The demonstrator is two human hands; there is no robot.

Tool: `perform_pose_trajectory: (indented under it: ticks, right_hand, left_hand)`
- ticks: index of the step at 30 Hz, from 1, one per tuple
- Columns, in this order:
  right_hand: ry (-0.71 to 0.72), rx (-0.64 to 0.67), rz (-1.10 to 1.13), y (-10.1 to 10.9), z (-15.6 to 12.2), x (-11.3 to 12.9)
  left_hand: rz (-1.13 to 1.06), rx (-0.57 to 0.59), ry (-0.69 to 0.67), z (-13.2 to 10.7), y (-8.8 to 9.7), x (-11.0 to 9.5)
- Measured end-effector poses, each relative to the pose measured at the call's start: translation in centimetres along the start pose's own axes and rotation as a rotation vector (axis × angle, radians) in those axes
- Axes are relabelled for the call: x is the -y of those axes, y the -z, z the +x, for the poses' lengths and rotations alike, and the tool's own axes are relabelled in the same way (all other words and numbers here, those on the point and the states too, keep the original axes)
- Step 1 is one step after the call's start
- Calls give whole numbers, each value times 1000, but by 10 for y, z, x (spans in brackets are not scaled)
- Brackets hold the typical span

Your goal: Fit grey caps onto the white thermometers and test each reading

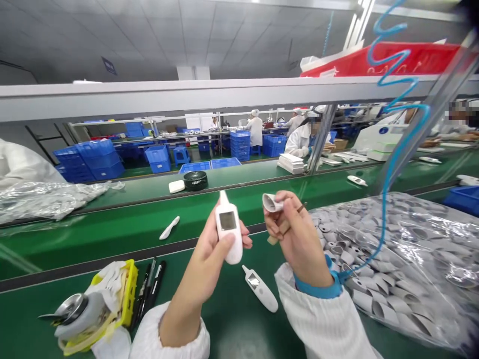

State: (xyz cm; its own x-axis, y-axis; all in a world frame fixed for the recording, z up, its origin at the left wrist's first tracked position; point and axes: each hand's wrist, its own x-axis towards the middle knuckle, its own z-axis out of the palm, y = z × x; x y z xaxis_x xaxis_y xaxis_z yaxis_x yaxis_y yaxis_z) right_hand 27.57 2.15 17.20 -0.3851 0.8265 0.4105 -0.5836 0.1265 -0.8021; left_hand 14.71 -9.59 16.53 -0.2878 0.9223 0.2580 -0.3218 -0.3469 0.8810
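Observation:
My left hand grips a white thermometer upright, its small grey screen facing me and its probe tip pointing up. My right hand pinches a small white cap between the fingertips, and a thin brown stick lies across its fingers. The cap sits just right of the thermometer's tip, apart from it. A second white thermometer lies on the green bench between my forearms. A blue wrist strap with a coiled cord is on my right wrist.
A clear bag of several white caps fills the right. A yellow basket with cloth and a tape roll, and pens, lie left. More thermometers sit on the green conveyor. A black fan, blue crates and other workers are beyond.

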Motion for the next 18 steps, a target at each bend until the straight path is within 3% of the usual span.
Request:
perform_pose_trajectory:
  ticks: [3, 7, 12, 18]
  right_hand:
    - [4, 0, 40, -13, -5, 2]
    - [15, 39, 22, -15, -9, -3]
    - [132, 20, -52, -12, -11, -1]
    - [238, 191, -322, -9, -13, 5]
  left_hand:
    - [26, 120, 14, -15, -1, -9]
    - [6, 185, 94, -21, -5, -9]
    - [241, 100, 144, -20, -11, 0]
    - [490, 6, 63, -18, -13, 5]
